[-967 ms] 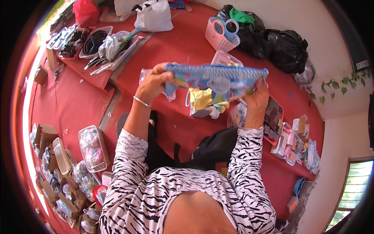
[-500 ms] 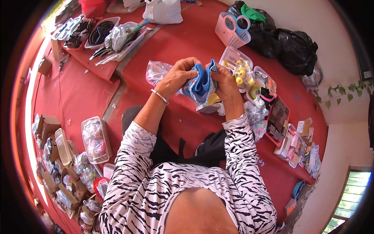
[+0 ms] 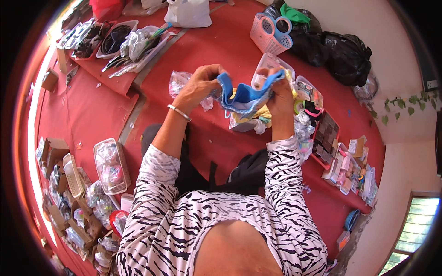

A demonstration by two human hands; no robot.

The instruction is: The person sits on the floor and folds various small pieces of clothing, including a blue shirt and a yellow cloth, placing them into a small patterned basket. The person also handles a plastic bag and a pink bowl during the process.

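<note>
A small blue cloth piece (image 3: 247,102) with a patterned outer side is stretched between my two hands, its middle sagging and its edges raised. My left hand (image 3: 201,86) pinches its left end between thumb and fingers. At the other end, my right hand (image 3: 280,98) grips the cloth, its fingers partly smeared by motion. Below the cloth, a small open box (image 3: 243,124) holds yellow material. Beside my left wrist lies a clear plastic bag (image 3: 178,83) with something coloured inside.
Right of my hands stand clear tubs of small goods (image 3: 307,92) and a tray of dark blocks (image 3: 326,139). A pink-and-blue basket (image 3: 271,37) and black bags (image 3: 347,57) are at the back right. A white basket of bagged items (image 3: 112,166) is on my left.
My hands have moved apart, spreading the blue cloth from a folded bunch into a wide, sagging piece. More of the yellow material below now shows.
</note>
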